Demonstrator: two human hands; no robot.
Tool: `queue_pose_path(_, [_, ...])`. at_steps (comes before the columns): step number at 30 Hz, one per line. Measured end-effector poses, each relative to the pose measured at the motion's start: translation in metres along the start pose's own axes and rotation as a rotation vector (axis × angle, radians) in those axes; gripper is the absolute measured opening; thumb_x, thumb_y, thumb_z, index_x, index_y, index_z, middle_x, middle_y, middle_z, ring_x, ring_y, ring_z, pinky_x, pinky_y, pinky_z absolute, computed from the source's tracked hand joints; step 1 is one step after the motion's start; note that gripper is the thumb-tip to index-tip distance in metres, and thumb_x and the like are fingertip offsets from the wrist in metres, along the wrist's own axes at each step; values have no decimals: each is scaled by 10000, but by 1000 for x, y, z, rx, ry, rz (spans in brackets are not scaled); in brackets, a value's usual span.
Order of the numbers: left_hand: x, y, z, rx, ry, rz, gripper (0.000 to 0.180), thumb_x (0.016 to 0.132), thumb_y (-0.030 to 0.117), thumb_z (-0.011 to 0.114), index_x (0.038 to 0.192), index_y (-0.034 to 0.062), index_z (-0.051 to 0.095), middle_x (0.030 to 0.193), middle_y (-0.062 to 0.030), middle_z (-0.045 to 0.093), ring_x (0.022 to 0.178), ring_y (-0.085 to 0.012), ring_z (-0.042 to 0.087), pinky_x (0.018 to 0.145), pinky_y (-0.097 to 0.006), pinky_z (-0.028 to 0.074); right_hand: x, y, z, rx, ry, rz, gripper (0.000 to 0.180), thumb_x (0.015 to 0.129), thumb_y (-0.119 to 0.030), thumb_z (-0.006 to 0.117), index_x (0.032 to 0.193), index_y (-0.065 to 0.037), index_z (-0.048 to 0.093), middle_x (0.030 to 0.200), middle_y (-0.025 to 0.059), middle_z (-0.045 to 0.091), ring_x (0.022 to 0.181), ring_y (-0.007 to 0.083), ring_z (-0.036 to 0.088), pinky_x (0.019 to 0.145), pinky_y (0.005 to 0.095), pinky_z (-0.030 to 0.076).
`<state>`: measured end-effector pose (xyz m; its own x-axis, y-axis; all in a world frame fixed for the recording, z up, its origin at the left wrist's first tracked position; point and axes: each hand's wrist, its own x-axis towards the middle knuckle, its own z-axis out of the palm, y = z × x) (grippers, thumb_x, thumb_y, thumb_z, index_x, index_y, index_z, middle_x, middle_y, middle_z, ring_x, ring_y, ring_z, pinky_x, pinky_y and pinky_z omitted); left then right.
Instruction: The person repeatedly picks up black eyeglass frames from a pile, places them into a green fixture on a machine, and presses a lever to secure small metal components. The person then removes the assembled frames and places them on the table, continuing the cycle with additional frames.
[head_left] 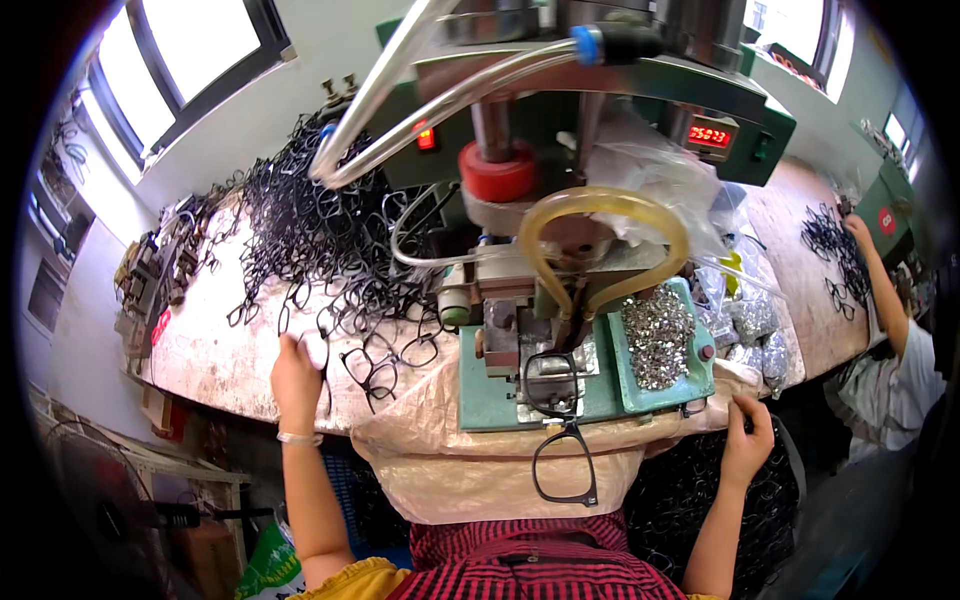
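Observation:
A black eyeglass frame [573, 430] sits in the bench press [497, 180], one rim under the tool and the other hanging over the front edge. At the left edge of the pile, my left hand [297, 382] is closed on another black eyeglass frame [325, 372], partly hidden by the fingers. My right hand [748, 440] is apart from the press, by the table's front edge, its fingers curled together; anything in them is too small to make out. Right of the press tool stands a green tray [640, 402] of small shiny metal parts [656, 340].
A big heap of black eyeglass frames [310, 220] covers the table's left back. A yellowish hose [605, 200] loops before the press. Plastic bags of small parts [755, 320] lie right of the tray. A co-worker's arm [880, 270] reaches to more frames [835, 245] at far right.

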<state>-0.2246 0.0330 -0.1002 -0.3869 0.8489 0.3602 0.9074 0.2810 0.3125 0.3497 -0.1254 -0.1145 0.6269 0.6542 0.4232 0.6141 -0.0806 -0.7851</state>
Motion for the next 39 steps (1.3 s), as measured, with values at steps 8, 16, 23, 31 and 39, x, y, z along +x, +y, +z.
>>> queue_pose_path(8, [-23, 16, 90, -195, -195, 116, 289, 1025, 297, 486, 1002, 22, 573, 889, -260, 669, 830, -471, 625, 698, -509, 480, 21, -121, 47, 350, -442, -311, 135, 748, -4, 722, 882, -25, 718, 915, 100, 710, 867, 257, 677, 788, 350, 517])
queue_pose_path(16, [-62, 144, 7, -1321, -183, 7, 220, 1044, 192, 505, 1055, 18, 640, 923, -35, 635, 841, -113, 562, 753, -269, 438, 11, -167, 137, 806, -453, -48, 262, 798, -26, 710, 1027, -5, 585, 877, 72, 669, 847, 152, 654, 783, 292, 501])
queue_pose_path(23, [-66, 222, -100, -1326, 88, 772, 123, 871, 63, 721, 905, -50, 684, 876, -164, 723, 844, -269, 700, 799, -351, 532, 8, -180, 128, 1081, -615, 175, 497, 813, 7, 722, 1254, 16, 493, 1044, 49, 644, 972, 109, 612, 900, 261, 476])
queue_pose_path(31, [-68, 219, -78, -1342, -56, 1080, 167, 911, 189, 683, 845, 49, 744, 798, -162, 744, 610, -188, 661, 562, -283, 512, 4, -191, 84, 735, -635, -98, 537, 832, -16, 682, 1340, 0, 509, 1111, 110, 680, 980, 213, 652, 907, 293, 484])
queue_pose_path(39, [-87, 224, -60, -1025, -186, 1380, 205, 762, 163, 821, 945, 88, 768, 987, -66, 762, 735, -225, 676, 783, -359, 583, 10, -51, 68, -268, -146, -405, 197, 746, -120, 773, 902, -30, 695, 852, 115, 640, 884, 337, 588, 804, 435, 470])
